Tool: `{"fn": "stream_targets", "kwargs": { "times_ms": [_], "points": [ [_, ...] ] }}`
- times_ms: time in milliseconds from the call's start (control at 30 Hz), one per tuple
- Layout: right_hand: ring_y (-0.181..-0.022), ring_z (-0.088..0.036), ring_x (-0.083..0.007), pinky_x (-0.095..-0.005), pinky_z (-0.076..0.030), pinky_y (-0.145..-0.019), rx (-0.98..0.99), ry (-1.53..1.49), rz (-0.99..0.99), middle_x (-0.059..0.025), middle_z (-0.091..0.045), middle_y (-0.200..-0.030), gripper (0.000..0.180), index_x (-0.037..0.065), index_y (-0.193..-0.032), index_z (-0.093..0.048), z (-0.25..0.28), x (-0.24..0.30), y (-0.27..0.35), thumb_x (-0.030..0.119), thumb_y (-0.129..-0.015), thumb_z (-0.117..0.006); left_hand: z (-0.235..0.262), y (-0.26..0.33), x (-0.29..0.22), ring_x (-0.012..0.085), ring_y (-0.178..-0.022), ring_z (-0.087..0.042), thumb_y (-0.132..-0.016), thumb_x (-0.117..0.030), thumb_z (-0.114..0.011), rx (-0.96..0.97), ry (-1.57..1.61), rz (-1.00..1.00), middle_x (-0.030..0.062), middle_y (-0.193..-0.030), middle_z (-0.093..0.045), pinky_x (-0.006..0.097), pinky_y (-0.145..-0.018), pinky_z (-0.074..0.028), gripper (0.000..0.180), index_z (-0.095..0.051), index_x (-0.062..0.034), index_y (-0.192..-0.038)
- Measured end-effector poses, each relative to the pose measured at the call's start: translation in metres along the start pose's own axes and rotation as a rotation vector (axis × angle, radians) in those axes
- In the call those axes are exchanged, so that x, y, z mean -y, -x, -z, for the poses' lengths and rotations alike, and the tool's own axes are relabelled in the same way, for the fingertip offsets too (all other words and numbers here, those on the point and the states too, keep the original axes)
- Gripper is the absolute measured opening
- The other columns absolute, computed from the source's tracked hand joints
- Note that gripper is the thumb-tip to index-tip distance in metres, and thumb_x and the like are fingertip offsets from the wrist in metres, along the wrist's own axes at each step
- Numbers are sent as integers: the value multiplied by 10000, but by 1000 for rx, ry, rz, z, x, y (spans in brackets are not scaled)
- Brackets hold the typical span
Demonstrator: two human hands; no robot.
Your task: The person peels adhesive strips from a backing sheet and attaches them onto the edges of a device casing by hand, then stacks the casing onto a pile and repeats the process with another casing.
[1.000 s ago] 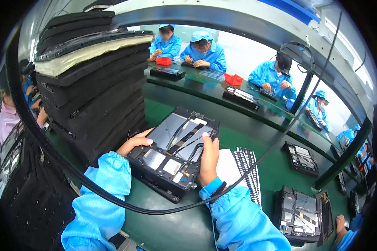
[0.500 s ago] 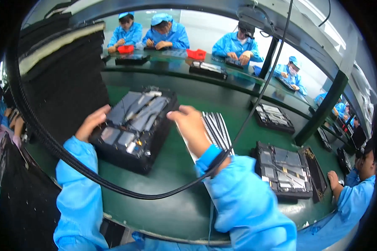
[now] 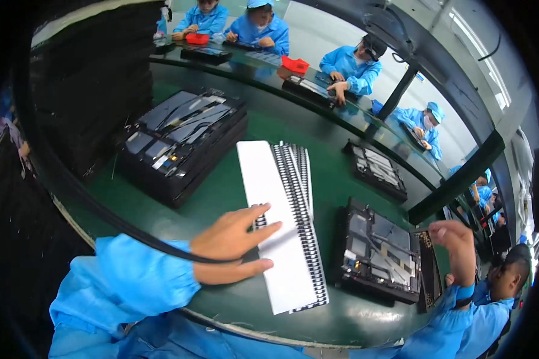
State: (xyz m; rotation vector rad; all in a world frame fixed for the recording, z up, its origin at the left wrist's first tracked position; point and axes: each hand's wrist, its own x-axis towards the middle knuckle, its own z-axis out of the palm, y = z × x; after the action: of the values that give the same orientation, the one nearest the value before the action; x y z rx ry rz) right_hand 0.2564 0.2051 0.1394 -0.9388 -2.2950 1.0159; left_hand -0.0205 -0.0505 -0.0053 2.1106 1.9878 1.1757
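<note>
My left hand [image 3: 236,244] is open, its fingers spread over a white sheet [image 3: 269,185]. A ladder-like row of black bars runs down the sheet's right edge, over similar black-barred strips [image 3: 306,179]. At the right, my right hand [image 3: 455,242] is raised beside a black tray of grey flat parts [image 3: 380,251], near a narrow dark piece with gold bits [image 3: 426,272]. Its fingers are curled together; whatever they hold, if anything, is hidden. Farther left stands a thick black tray stack [image 3: 182,149], topped with grey panels and slanted strips, with neither hand on it.
A tall black stack [image 3: 96,90] rises at the left. A black cable [image 3: 132,230] loops across in front. Another filled tray [image 3: 378,170] lies at the back right, before a dark post [image 3: 461,173]. A co-worker [image 3: 509,275] sits close at right; others work across the green table [image 3: 221,185].
My hands have left the tray stack. The left hand has moved right onto the white sheet; the right hand has swung right to the other tray. The view has shifted.
</note>
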Motion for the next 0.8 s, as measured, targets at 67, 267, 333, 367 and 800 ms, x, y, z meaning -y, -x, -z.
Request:
{"fn": "stream_targets", "kwargs": {
  "times_ms": [67, 267, 333, 367, 800],
  "points": [
    [-792, -528, -124, -232, -401, -706, -63, -44, 51, -68, -590, -821, 196, -29, -883, -588, 8, 9, -24, 107, -758, -525, -19, -9, 16, 437, -1173, -260, -787, -407, -503, 205, -202, -10, 263, -1287, -241, 494, -968, -210, 571, -374, -79, -1236],
    [-762, -537, -123, -226, -415, -702, 244, 239, 106, -64, -592, -803, 198, -40, -867, -587, 37, 1, -84, 105, -732, -581, 1, -11, 35, 430, -1185, -251, -766, -379, -550, 486, 15, -133, 265, -1243, -296, 522, -961, -202, 504, -464, -83, -1164],
    [-731, -543, -126, -236, -424, -672, 227, 260, 79, -65, -595, -773, 224, -46, -862, -588, 38, -22, -117, 128, -722, -593, 17, -35, 23, 334, -1102, -403, -775, -292, -552, 549, -23, -201, 209, -1115, -457, 502, -905, -299, 328, -575, -45, -989],
    [-734, -544, -126, -238, -425, -666, 241, 305, 4, -67, -595, -765, 243, -48, -863, -587, 35, -35, -135, 144, -714, -599, 19, -49, 23, 305, -1039, -451, -770, -272, -550, 573, -21, -230, 177, -1051, -502, 474, -885, -328, 298, -583, -41, -956],
    [-984, -465, -337, -348, -376, -854, -69, 658, 641, -185, -490, -1052, 425, 10, -969, -551, -56, -160, -237, 201, -610, -677, -95, -253, 121, 382, -1151, -318, -661, -397, -629, 225, -2, 247, 256, -1227, -327, 391, -951, -297, 746, -331, -29, -1238]
  ]
}}
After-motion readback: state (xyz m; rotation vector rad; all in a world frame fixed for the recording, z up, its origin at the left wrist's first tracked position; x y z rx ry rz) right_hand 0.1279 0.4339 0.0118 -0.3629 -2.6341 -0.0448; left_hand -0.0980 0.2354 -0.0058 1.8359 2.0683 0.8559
